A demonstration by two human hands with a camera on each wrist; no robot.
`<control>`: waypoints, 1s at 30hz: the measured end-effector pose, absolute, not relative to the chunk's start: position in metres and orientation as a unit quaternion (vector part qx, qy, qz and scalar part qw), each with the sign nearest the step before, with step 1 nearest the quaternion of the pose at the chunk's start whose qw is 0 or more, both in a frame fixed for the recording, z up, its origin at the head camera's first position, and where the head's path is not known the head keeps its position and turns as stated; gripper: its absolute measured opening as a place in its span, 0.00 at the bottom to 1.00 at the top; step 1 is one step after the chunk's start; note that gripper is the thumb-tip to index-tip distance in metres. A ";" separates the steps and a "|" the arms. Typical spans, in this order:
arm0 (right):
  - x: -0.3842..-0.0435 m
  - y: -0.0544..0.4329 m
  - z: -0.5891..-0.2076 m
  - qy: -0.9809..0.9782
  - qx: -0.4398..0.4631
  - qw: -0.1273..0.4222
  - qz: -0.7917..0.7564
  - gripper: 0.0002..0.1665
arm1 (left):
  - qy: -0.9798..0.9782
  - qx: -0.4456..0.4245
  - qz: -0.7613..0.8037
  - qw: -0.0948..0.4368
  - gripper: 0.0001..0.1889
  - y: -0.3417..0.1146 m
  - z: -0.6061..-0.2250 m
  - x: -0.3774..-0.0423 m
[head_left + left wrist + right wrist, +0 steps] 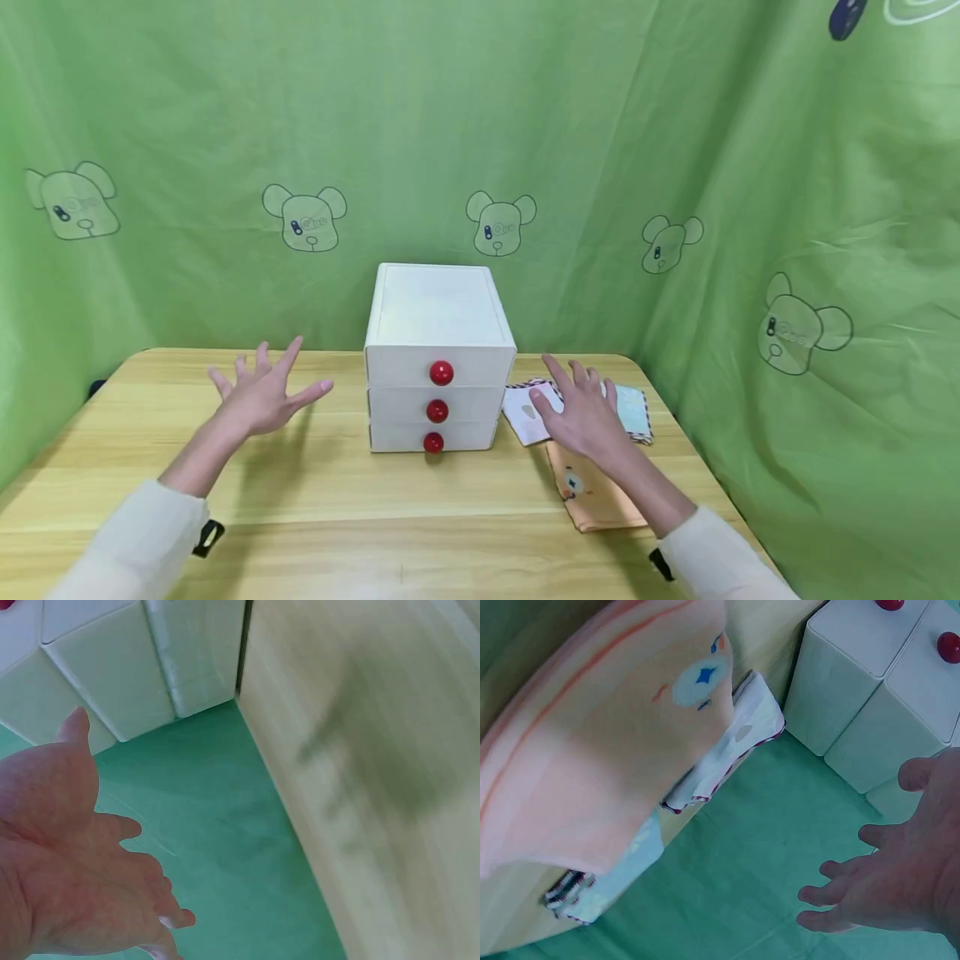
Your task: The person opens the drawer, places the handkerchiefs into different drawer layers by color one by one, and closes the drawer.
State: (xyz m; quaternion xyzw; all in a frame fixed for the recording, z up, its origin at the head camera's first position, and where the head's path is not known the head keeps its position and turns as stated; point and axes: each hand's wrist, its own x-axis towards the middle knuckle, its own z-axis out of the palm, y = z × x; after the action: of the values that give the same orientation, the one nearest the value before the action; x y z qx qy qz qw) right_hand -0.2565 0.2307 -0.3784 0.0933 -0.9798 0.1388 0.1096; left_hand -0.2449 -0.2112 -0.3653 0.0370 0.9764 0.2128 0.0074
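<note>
A white three-drawer box [440,308] with round red knobs [442,372] stands at the back middle of the table, its drawers closed. My left hand [258,400] hovers over the table to the left of it, fingers spread, holding nothing. To the right of the box my right hand [585,412] is also spread in the air with nothing in it. Below and around the right hand lie folded cloths: an orange one [596,500] with a printed animal face, a white one [525,414] with a striped edge, and a light blue one [633,410], partly hidden behind the fingers.
The wooden table [337,550] reaches back to a green curtain [420,125] printed with bear heads, which hangs behind it and along both sides. Black straps [208,537] sit at the cuffs of both white sleeves.
</note>
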 end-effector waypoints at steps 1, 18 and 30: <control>-0.256 0.231 -0.377 -0.980 0.095 0.110 0.136 0.39 | 0.977 0.038 0.210 0.009 0.54 -0.210 -0.362 -0.245; -0.246 0.216 -0.347 -0.979 0.135 0.104 0.114 0.40 | 0.979 0.068 0.192 0.004 0.52 -0.191 -0.309 -0.258; -0.237 0.203 -0.330 -0.983 0.127 0.070 0.113 0.41 | 0.965 0.089 0.245 0.027 0.51 -0.169 -0.285 -0.269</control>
State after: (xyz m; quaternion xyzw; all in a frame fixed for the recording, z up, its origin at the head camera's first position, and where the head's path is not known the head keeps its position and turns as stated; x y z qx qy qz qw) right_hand -0.2370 0.2028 -0.3304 0.1271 -0.9830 0.1131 0.0697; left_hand -0.2688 -0.1689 -0.2850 0.0889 0.9651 0.2447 0.0274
